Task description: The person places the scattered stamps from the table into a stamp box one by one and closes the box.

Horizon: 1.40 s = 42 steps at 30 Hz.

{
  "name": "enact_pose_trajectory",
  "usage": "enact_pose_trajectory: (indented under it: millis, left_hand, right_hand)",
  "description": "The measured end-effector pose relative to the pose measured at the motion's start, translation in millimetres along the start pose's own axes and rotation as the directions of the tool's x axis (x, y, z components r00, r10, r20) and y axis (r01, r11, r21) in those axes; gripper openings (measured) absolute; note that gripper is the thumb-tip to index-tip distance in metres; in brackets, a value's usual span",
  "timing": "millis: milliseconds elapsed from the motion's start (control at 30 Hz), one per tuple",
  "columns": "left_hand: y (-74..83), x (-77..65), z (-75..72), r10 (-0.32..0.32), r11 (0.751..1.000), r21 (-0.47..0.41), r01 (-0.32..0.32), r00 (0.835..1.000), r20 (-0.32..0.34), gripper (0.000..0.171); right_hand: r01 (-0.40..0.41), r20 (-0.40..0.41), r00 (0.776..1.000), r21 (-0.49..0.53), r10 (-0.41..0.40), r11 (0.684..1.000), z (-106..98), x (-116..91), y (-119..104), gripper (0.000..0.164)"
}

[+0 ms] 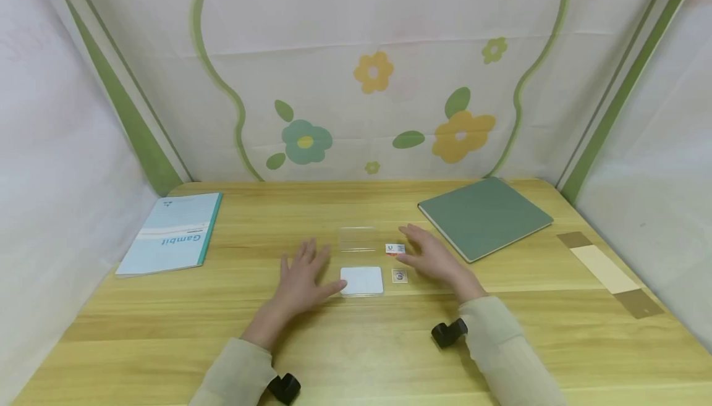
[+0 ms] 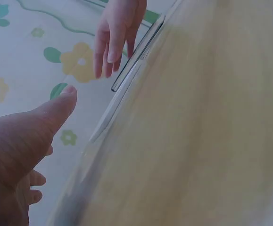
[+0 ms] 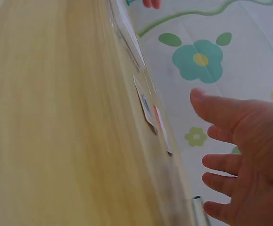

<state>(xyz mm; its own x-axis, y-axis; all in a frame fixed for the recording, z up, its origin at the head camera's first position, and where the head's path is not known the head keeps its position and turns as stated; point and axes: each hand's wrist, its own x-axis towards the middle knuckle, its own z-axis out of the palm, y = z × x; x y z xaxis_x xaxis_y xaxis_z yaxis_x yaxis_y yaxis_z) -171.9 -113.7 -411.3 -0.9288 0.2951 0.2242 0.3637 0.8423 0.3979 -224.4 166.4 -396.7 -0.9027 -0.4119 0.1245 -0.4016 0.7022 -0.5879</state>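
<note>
On the wooden table [image 1: 356, 344] lies a small white card in a clear case [image 1: 361, 281], with a clear plastic lid [image 1: 357, 238] just behind it. My left hand [image 1: 303, 273] rests flat beside the white card, its thumb touching the card's left edge, fingers straight. To the right, my right hand [image 1: 431, 256] hovers open, palm down, over the table next to two small stickers: a red-and-white one [image 1: 395, 248] and a square one [image 1: 398, 276]. In the left wrist view my left hand [image 2: 18, 155] is open; in the right wrist view my right hand [image 3: 242, 155] is spread near the stickers [image 3: 150, 113].
A light blue "Gambit" notebook [image 1: 172, 233] lies at the far left. A green notebook [image 1: 484, 215] sits at the far right. Tan tape strips [image 1: 609, 273] mark the right edge. A floral cloth backdrop [image 1: 367, 72] walls the table on three sides.
</note>
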Motion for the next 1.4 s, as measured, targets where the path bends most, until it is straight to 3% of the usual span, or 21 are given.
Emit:
enact_pose_trajectory:
  millis: [167, 367, 633, 1400]
  left_hand:
    - [0.9, -1.6, 6.3, 0.016, 0.999, -0.04, -0.016, 1.0, 0.011, 0.082]
    - [3.0, -4.0, 13.1, 0.025, 0.997, -0.077, -0.022, 0.999, 0.042, 0.079]
    - [1.3, -6.5, 21.1, 0.045, 0.998, -0.054, -0.044, 0.999, 0.014, 0.074]
    - [0.4, -7.5, 23.2, 0.048, 0.997, -0.062, -0.046, 0.999, 0.024, 0.066]
  right_hand:
    - [0.014, -0.022, 1.0, 0.091, -0.012, 0.996, 12, 4, 10, 0.057]
    - [0.03, -0.088, 0.996, -0.003, -0.03, 1.0, 24, 5, 22, 0.052]
    - [0.018, -0.135, 0.991, -0.048, -0.025, 0.999, 28, 5, 23, 0.044]
    - [0.001, -0.181, 0.984, -0.008, -0.003, 1.0, 28, 4, 20, 0.028]
